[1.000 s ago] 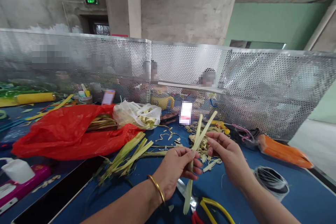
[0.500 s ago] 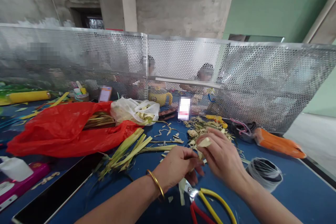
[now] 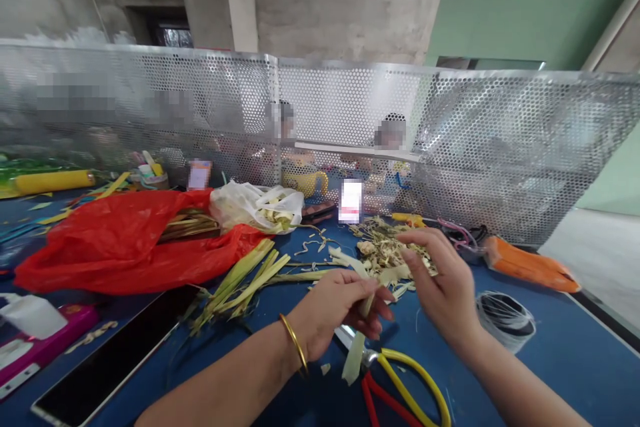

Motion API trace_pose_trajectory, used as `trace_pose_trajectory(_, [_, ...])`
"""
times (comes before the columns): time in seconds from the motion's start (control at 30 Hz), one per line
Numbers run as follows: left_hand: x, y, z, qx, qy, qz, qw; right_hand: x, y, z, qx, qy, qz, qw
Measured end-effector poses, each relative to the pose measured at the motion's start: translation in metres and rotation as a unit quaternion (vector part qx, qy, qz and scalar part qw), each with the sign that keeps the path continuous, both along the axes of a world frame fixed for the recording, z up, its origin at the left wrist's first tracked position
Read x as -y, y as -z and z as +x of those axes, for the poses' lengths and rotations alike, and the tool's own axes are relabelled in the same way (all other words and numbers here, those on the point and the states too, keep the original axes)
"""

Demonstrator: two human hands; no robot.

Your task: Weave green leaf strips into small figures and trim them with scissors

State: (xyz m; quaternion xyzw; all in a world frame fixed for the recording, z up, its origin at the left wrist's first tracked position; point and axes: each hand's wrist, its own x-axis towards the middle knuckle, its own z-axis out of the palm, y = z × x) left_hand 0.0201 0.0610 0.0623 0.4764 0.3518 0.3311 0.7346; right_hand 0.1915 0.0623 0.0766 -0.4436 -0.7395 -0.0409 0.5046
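My left hand point(image 3: 340, 310), with a gold bangle on its wrist, pinches a pale yellow-green leaf strip point(image 3: 358, 347) that hangs down toward the table. My right hand point(image 3: 440, 283) is just to the right of it, fingers curled on the strip's folded upper end point(image 3: 393, 275). Below both hands lie scissors with yellow and red handles point(image 3: 400, 383) on the blue table point(image 3: 550, 373). A pile of leaf scraps point(image 3: 380, 247) sits just behind my right hand.
A bundle of green leaf stalks point(image 3: 245, 283) lies left of my hands, beside a red plastic bag point(image 3: 120, 240) and a white bag point(image 3: 255, 207). A coil of wire point(image 3: 505, 320) and an orange tool point(image 3: 525, 263) lie right. A perforated metal screen point(image 3: 475, 140) stands behind, people beyond it.
The strip stood upright in a V between my hands a second ago. My right hand has folded its upper ends down and now bends them over to the right.
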Motion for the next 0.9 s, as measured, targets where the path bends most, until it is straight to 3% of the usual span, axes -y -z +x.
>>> trace_pose_trajectory(0.1, [-0.004, -0.002, -0.004, 0.043, -0.032, -0.009, 0.999, -0.002, -0.005, 0.008, -0.003, 0.045, 0.03, 0.999])
trace_pose_trajectory(0.17, [-0.005, -0.002, -0.005, 0.057, -0.044, -0.01, 0.997, -0.006, -0.006, 0.011, 0.008, 0.044, -0.042, 0.998])
trace_pose_trajectory(0.27, [-0.005, -0.002, -0.004, 0.05, -0.05, -0.004, 0.998, -0.013, -0.003, 0.011, -0.015, -0.026, -0.187, 0.982])
trace_pose_trajectory(0.33, [-0.006, -0.002, -0.004, 0.03, -0.05, 0.005, 0.998, -0.017, -0.002, 0.011, -0.026, -0.095, -0.241, 0.966])
trace_pose_trajectory(0.47, [-0.007, -0.003, -0.006, -0.015, -0.042, 0.032, 0.999, -0.019, -0.003, 0.013, 0.025, -0.187, -0.282, 0.941])
trace_pose_trajectory(0.63, [-0.009, -0.006, -0.009, -0.065, -0.019, 0.047, 0.997, -0.021, -0.004, 0.021, 0.039, -0.204, -0.338, 0.918])
trace_pose_trajectory(0.8, [-0.01, -0.009, -0.013, -0.067, -0.017, 0.047, 0.997, -0.024, -0.003, 0.026, 0.009, -0.298, -0.427, 0.853])
trace_pose_trajectory(0.9, [-0.012, -0.009, -0.015, -0.046, -0.022, 0.03, 0.998, -0.027, -0.001, 0.028, 0.024, -0.301, -0.435, 0.848])
